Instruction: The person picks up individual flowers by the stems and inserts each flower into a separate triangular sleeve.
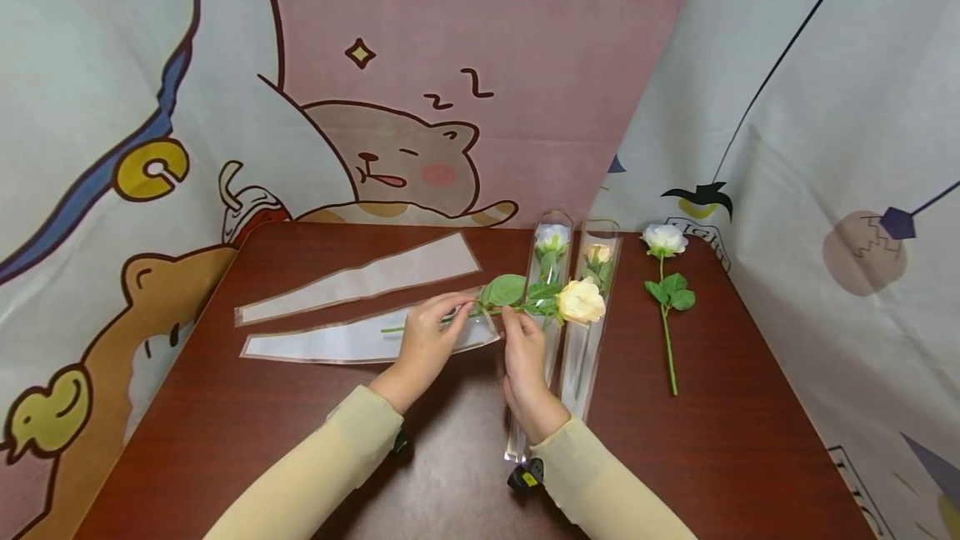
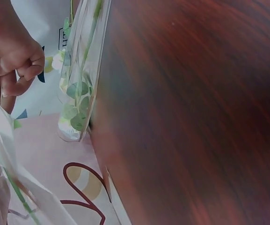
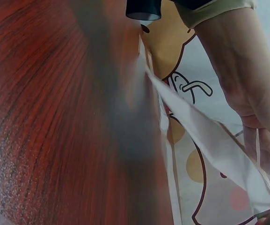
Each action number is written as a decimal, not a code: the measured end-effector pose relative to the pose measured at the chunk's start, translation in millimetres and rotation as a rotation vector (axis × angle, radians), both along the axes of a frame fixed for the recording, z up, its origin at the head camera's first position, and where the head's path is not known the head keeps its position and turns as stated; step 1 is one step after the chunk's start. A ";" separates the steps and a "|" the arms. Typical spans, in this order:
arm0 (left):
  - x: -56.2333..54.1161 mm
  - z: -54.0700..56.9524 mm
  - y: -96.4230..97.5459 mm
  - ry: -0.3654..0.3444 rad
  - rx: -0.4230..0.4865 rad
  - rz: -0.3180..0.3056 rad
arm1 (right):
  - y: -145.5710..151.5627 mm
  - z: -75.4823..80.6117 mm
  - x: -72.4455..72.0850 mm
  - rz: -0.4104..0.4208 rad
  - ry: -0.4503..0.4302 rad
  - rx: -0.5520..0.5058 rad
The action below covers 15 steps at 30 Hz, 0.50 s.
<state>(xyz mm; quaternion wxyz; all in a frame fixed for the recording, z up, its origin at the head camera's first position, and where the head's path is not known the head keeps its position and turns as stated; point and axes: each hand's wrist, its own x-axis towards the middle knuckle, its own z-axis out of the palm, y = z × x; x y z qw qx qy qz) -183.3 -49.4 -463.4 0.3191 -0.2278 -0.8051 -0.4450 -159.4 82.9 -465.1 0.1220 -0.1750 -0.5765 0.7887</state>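
Note:
A pale yellow artificial rose (image 1: 581,301) lies sideways above the table, its green stem running left into a white flower sleeve (image 1: 322,346) with a clear border. My left hand (image 1: 429,338) pinches the sleeve near its wide mouth, beside the rose's leaves. Closer to the bloom, my right hand (image 1: 528,357) pinches the rose's stem at the sleeve's mouth. The left wrist view shows the stem (image 2: 20,194) against the raised sleeve (image 2: 36,192). Across the right wrist view the sleeve (image 3: 214,140) slants up off the table. The exact fingertip contacts are partly hidden.
Another flat white sleeve (image 1: 367,277) lies behind. Two sleeved roses, one white (image 1: 552,238) and one peach (image 1: 598,254), lie right of centre, partly behind my right hand. A loose white rose (image 1: 664,240) lies farther right on the brown table (image 1: 750,440). A printed cloth (image 1: 570,65) hangs behind.

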 end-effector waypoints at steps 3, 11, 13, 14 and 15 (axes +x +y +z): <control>0.4 -1.3 -0.1 -0.003 -0.002 0.002 | -1.4 0.2 0.3 -0.006 0.025 -0.025; 1.3 -0.1 0.7 -0.048 -0.008 -0.003 | -3.9 1.4 -1.1 -0.030 0.022 -0.108; 1.2 0.4 1.0 -0.047 -0.008 0.001 | -4.0 1.5 -2.6 -0.037 0.020 -0.130; 1.2 0.7 1.0 -0.045 -0.007 0.002 | -4.0 1.5 -3.3 -0.044 0.019 -0.138; 1.4 1.0 1.0 -0.045 -0.006 0.003 | -3.9 1.2 -3.9 -0.051 0.018 -0.149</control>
